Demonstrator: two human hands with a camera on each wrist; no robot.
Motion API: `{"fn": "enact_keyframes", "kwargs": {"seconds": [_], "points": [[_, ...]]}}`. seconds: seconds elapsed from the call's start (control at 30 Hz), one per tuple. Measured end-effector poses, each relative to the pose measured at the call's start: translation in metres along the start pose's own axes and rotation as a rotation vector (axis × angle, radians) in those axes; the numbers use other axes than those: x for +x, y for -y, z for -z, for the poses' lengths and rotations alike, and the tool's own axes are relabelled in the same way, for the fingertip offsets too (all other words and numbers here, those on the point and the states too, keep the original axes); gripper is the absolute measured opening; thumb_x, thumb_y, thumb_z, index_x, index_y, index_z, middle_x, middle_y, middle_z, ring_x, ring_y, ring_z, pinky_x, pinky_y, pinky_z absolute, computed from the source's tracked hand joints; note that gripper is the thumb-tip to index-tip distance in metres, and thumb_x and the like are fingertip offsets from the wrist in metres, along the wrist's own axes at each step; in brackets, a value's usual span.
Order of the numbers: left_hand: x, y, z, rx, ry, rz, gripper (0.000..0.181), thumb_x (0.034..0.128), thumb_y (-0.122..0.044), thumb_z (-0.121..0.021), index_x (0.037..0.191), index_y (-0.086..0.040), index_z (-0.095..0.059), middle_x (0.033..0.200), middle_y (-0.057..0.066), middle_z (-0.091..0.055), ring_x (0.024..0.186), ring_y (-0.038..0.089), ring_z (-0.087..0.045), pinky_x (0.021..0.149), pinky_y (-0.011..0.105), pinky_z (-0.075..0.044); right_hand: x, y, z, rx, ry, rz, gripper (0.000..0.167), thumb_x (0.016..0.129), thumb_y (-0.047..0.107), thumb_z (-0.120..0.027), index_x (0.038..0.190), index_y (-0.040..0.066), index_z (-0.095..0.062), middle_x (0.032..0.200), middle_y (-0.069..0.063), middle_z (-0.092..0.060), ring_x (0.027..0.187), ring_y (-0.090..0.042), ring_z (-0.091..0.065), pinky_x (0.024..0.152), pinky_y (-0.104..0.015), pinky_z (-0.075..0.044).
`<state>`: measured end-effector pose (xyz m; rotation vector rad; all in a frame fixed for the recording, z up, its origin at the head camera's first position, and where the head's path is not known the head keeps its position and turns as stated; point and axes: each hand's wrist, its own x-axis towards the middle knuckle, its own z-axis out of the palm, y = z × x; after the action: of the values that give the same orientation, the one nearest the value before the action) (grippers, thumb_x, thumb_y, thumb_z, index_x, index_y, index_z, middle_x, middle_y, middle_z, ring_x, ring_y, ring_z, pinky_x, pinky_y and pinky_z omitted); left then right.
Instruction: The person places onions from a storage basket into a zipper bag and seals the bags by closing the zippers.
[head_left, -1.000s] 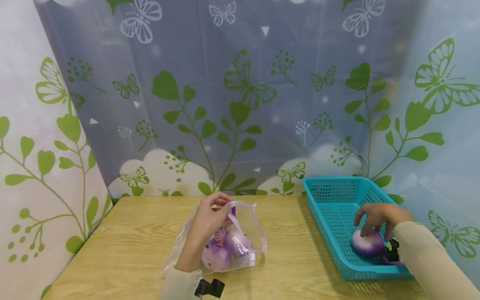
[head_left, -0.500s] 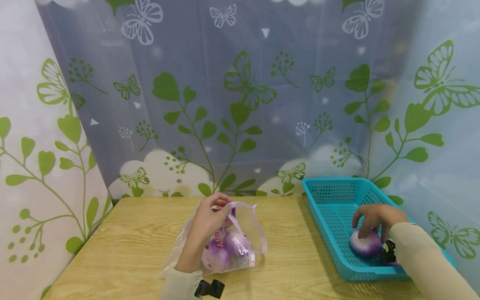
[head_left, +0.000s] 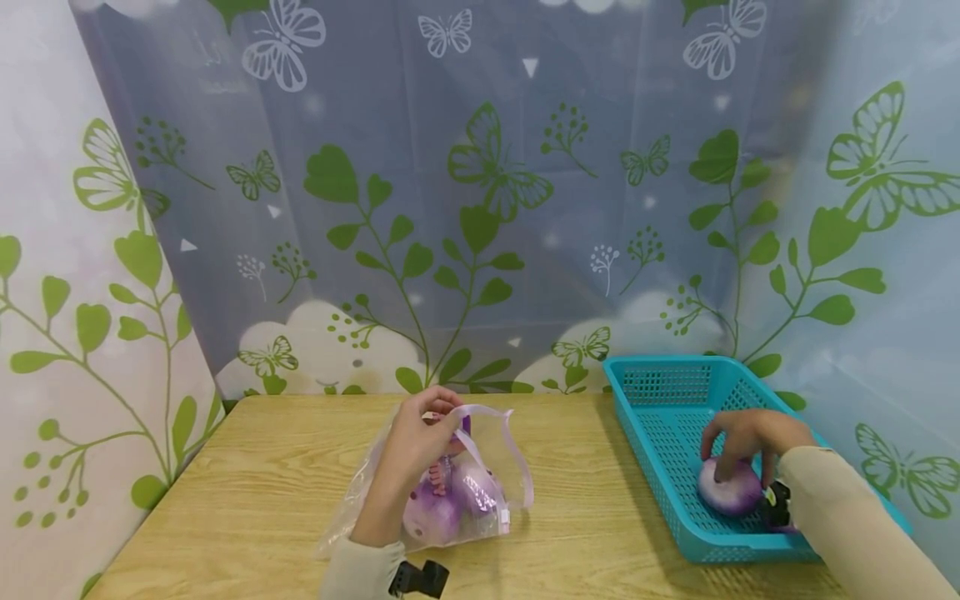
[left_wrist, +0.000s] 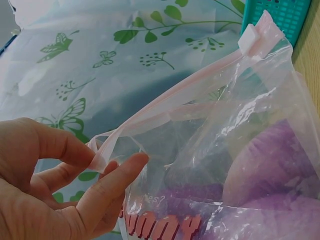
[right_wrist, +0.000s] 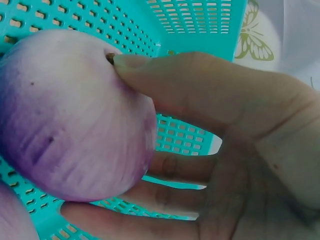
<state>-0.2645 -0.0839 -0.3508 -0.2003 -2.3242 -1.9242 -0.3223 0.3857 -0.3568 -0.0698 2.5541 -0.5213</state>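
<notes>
Head view: we have the left hand (head_left: 420, 437) at the rim of a clear plastic bag (head_left: 495, 454) on the wood-grain table (head_left: 577, 467); purple-white onions (head_left: 435, 517) sit inside, their weight probably steadying its base. Off to the right, the right hand (head_left: 757, 437) is bent over a single onion (head_left: 731, 492) in the near end of the blue basket (head_left: 750, 546), whose walls, we judge, stop round things rolling off.

Left wrist view: thumb and a finger pinch the pink-edged rim at one end, the rest of the hand loose. White slider (left_wrist: 248, 40) stands at the far end, mouth parted between; we take the light pinch as keeping the film from slumping. Red lettering on the front.

Right wrist view: hand part-spread, thumb on the onion beside its brown tip (right_wrist: 110, 58), fingers reaching round the underside; a grip spanning the round body, likely to curb slipping. Second onion (right_wrist: 12, 215) just beside. Whether the gripped one is off the basket floor, we cannot tell.
</notes>
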Motion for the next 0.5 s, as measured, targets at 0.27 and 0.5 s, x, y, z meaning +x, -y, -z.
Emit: {"fn": "enact_keyframes", "kwargs": {"seconds": [0.27,0.5], "points": [[0.0,0.0,0.0,-0.005,0.002,-0.002,0.013,0.0973,0.0,-0.062,0.108,-0.002,-0.069,0.111,0.02,-0.062,0.081,0.022,-0.065,0.072,0.038,-0.068,0.0,0.001,0.003,0.021,-0.028,0.058,0.04,0.085,0.012,-0.08,0.123,0.009,-0.066,0.136,-0.033,-0.044,0.097,-0.025,-0.064,0.062,-0.045,-0.066],[0.0,0.0,0.0,-0.002,0.0,0.0,0.013,0.0972,0.0,-0.061,0.107,-0.002,-0.068,0.111,0.02,-0.062,0.08,0.021,-0.064,0.071,0.037,-0.068,-0.006,0.008,0.014,0.032,-0.014,0.145,0.041,0.087,0.009,-0.078,0.125,0.005,-0.066,0.116,-0.022,-0.061,0.094,-0.026,-0.067,0.062,-0.046,-0.067]]}}
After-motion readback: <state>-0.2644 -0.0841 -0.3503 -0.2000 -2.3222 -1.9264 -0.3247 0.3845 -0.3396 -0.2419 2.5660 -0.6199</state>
